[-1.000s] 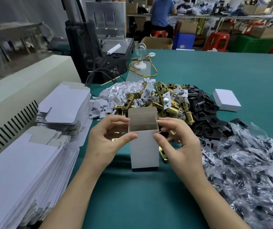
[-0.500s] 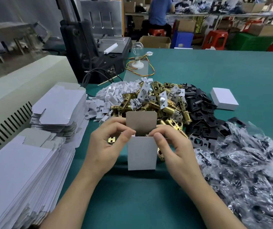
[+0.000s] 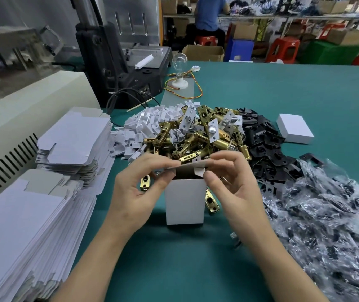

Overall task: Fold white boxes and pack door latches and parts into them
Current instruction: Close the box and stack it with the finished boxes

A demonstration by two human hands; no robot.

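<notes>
The teal-green table mat [image 3: 283, 94] runs wide before me. On my left stands a cream machine housing with dark vent slots [image 3: 32, 110], and beside it lie flat white cardboard box blanks in two stacks: the nearer stack [image 3: 22, 225] long and low, the farther stack [image 3: 74, 136] smaller. At my right is a heap of clear crinkled plastic bags [image 3: 326, 214] with dark parts inside. Ahead in the middle sits a pile of brass-coloured door latches [image 3: 200, 136], with small white plastic pieces [image 3: 143, 125] touching its left side and flat black plates [image 3: 267, 149] touching its right. Beyond the plates lies a closed flat white box [image 3: 295, 128].

Just in front of the latch pile stands the upright white cardboard box [image 3: 185, 201], its bottom on the mat and its top not yet closed. My left hand [image 3: 137, 190] is at its upper left corner, thumb and forefinger curled and pinching the left end of the grey-lined lid flap [image 3: 187, 167]. My right hand [image 3: 235, 188] is at the upper right corner, thumb pressed on the small side tab [image 3: 198, 171] and forefinger curled over the lid flap's far edge, the other fingers loosely spread. One loose brass latch [image 3: 211, 202] lies just right of the box.
</notes>
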